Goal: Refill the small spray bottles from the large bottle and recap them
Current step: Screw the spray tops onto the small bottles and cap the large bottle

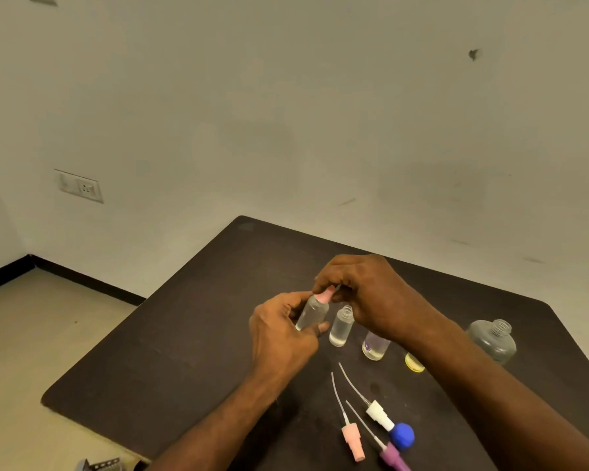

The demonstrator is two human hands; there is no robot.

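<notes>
Nearest to me, at the bottom edge of the dark table, lie three loose spray heads with thin dip tubes: a pale pink spray head, a purple spray head and a white spray head. A round blue cap lies touching the white one.

Further away I see my two hands meeting above the middle of the table. My left hand grips a small clear bottle, which is tilted, with the fingers curled round its lower body. My right hand pinches a pink spray cap that sits on the neck of this bottle; thumb and first fingers are pressed together on it. I cannot tell if the cap is fully seated.

Just beside this bottle, an open small bottle stands upright with a little clear liquid at the bottom. To its right stands a bottle with a purple print, partly hidden by my right forearm, and then a small yellow bottle, mostly hidden too. The large bottle, round, uncapped and clear, stands at the right side of the table, well apart from my hands.

On the wall at the left is a white socket plate.
</notes>
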